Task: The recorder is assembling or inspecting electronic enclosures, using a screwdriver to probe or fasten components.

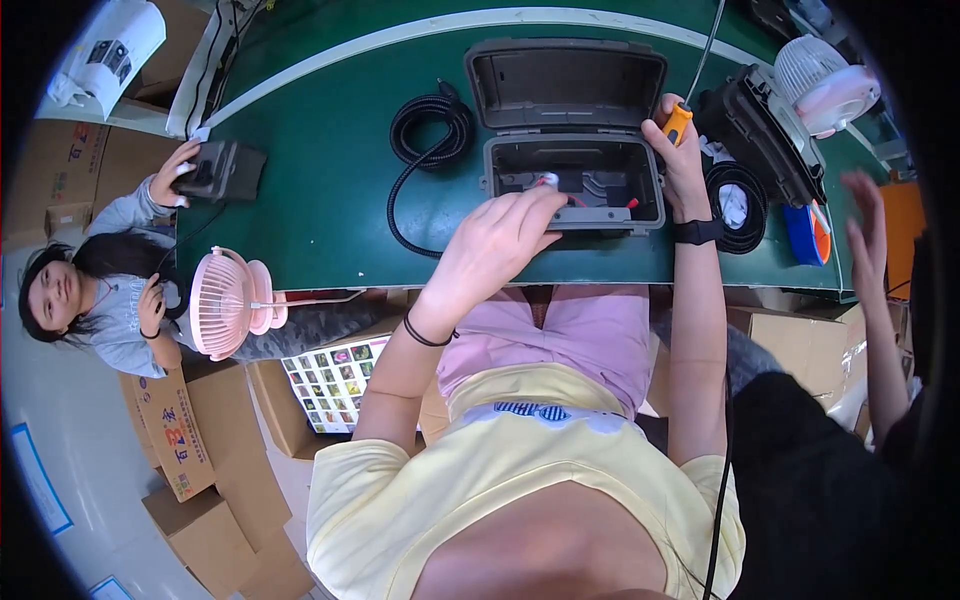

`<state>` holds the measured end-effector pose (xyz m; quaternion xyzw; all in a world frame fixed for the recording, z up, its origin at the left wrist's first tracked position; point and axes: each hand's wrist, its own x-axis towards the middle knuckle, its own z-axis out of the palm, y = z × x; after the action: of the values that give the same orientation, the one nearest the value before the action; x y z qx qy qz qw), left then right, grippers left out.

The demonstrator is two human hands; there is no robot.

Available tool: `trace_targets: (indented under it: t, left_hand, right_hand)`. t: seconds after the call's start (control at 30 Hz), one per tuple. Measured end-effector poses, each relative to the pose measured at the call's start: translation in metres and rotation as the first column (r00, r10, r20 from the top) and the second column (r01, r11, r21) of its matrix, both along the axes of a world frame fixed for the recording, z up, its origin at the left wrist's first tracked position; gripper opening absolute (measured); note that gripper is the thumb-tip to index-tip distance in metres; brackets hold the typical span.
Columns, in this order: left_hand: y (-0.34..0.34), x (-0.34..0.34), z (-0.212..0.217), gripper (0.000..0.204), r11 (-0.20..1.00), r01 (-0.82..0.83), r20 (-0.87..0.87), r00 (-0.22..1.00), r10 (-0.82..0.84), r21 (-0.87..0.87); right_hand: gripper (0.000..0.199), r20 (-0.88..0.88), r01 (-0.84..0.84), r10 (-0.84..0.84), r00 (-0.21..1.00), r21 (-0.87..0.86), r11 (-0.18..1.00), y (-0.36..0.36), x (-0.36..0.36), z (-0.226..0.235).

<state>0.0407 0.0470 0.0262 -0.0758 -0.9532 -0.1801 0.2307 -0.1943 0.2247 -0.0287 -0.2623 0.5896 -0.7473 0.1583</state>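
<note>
In front of me on the green bench stands a dark grey plastic box (620,221), its hinged lid (567,88) raised at the back. Red bits, apparently wires, show inside it. My left hand (503,235) is closed over the front wall, fingers reaching inside and thumb outside; one fingertip has a white covering. Beyond the box's right rim, my right hand (683,160) is wrapped round a screwdriver (679,124) with an orange handle, its long shaft pointing up and away. A coiled black ribbed hose (432,128) lies left of the box.
At right lie another dark case (765,130), a black cable coil (738,205), a blue-and-orange roll (807,235) and a white fan (822,85). A pink fan (232,303) is at the left bench edge. One person holds a small dark box (222,170); another's hand (866,225) is at right.
</note>
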Motion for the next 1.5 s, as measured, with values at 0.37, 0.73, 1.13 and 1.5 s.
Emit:
trace_targets:
  t: [0.37, 0.73, 1.13, 1.5]
  left_hand:
    - [-0.024, 0.001, -0.002, 0.047, 0.959, -0.222, -0.224, 0.958, 0.18, -0.176]
    - [-0.028, -0.009, -0.051, 0.096, 0.722, -0.128, -0.227, 0.899, 0.374, 0.68]
    - [-0.017, -0.023, -0.051, 0.081, 0.6, -0.111, -0.228, 0.858, 0.46, 0.792]
    - [-0.011, -0.015, -0.053, 0.062, 0.568, -0.139, -0.194, 0.852, 0.486, 0.811]
  right_hand:
    - [0.04, -0.062, -0.025, 0.034, 0.997, 0.138, 0.99, -0.004, 0.008, 0.009]
    - [0.039, 0.087, 0.076, -0.077, 0.993, 0.01, 0.997, -0.031, 0.045, 0.03]
    - [0.039, -0.045, 0.342, -0.339, 0.94, 0.17, 0.924, -0.049, 0.043, 0.045]
    - [0.055, -0.147, 0.329, -0.295, 0.944, 0.366, 0.87, -0.036, 0.058, 0.058]
